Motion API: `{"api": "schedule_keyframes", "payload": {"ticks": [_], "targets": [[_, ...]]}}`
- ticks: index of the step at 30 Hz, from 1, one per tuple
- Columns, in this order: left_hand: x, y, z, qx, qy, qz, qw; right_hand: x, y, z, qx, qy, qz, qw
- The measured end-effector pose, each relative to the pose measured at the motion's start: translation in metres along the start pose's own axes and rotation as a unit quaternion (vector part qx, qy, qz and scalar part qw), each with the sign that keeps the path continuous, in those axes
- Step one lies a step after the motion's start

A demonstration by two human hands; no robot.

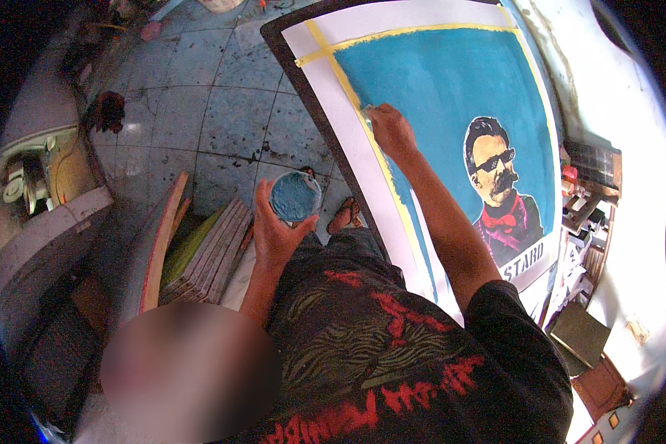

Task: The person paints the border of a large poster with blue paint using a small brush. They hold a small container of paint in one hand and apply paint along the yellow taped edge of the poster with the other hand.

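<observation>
Far left, a grey machine point(44, 200) sits against the wall. Near left on the blue tiled floor point(200, 103), a stack of wooden boards point(207, 255) leans beside the person's leg. Left hand point(274, 233) fingers are wrapped around a small round paint cup point(295, 197) of blue paint, held just above the lap, near centre. A sandalled foot point(345, 216) shows just right of the cup. Right hand point(391, 132) fingers are clenched on a small brush point(368, 112), mostly hidden, its tip touching the painting at the yellow tape line point(348, 85). The large painting point(436, 81) fills centre to right, with a blue field and a portrait point(499, 189) in sunglasses and red bow tie. Cluttered shelves point(592, 200) stand far right.
</observation>
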State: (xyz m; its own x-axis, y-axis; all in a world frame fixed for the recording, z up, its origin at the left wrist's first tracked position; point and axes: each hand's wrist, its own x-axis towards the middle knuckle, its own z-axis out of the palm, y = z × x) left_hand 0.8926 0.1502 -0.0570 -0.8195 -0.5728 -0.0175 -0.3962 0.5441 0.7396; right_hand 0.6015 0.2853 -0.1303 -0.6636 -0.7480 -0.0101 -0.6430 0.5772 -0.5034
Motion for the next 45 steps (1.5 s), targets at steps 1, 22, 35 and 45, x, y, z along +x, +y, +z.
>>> {"api": "schedule_keyframes", "payload": {"ticks": [1, 22, 35, 45], "targets": [[0.0, 0.0, 0.0, -0.001, 0.0, -0.002, 1.0, 0.001, 0.001, 0.0, 0.001, 0.005, 0.009, 1.0], [-0.001, 0.009, 0.001, -0.001, -0.017, -0.028, 0.999, -0.023, 0.013, 0.003, -0.011, 0.037, -0.026, 0.999], [-0.01, 0.012, 0.004, -0.009, -0.006, -0.022, 1.0, -0.043, 0.025, 0.01, 0.014, 0.019, -0.018, 1.0], [-0.018, 0.014, 0.005, -0.017, -0.003, -0.013, 1.0, -0.059, 0.012, -0.001, -0.07, -0.012, 0.022, 0.997]]}}
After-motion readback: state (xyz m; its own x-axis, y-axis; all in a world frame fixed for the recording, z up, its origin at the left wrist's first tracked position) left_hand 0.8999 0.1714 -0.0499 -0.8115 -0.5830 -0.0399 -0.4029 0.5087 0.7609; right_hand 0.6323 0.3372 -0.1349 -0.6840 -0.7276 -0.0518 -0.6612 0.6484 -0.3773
